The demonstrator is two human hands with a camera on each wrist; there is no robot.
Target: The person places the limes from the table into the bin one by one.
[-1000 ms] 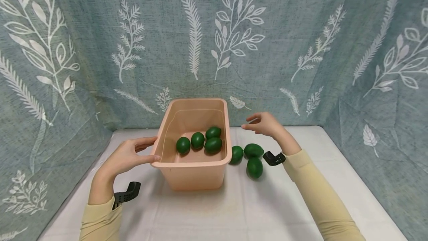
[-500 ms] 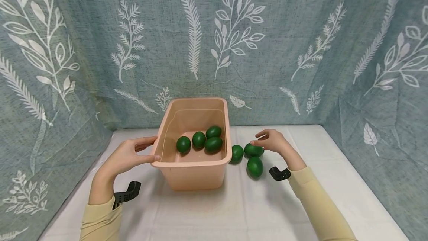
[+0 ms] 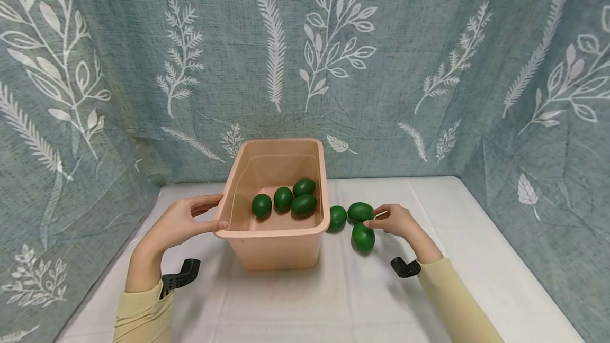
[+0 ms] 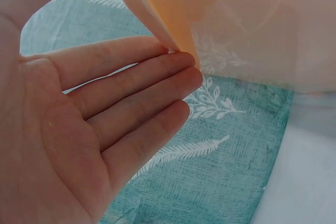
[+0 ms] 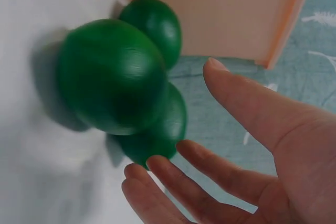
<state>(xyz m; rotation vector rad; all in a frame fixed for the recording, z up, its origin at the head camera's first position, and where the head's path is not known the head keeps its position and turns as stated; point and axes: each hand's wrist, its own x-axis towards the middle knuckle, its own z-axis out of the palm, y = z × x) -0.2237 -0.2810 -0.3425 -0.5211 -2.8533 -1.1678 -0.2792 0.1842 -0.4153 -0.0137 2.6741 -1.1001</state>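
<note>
A peach plastic bin point(image 3: 281, 252) holds several smooth, dark green egg-shaped objects point(image 3: 304, 205). My left hand point(image 3: 176, 226) touches the bin's left side near its front corner, thumb at the rim. In the left wrist view, its fingers point(image 4: 142, 82) are straight, with tips against the bin edge. Three more green egg-shaped objects sit close together right of the bin: one by its wall point(image 3: 337, 219), one behind point(image 3: 360, 212) and one in front point(image 3: 363, 238). My right hand point(image 3: 394, 221) reaches over beside the last two, thumb and fingers spread apart, holding nothing.
A white cloth point(image 3: 286, 306) covers the table. Blue-green curtain fabric point(image 3: 405, 68) with white leaf prints stands behind and at both sides. Each wrist wears a black camera mount point(image 3: 406, 267).
My right hand has come down and a little right, from above the table to beside the loose green egg-shaped objects. My left hand and the bin stay in place.
</note>
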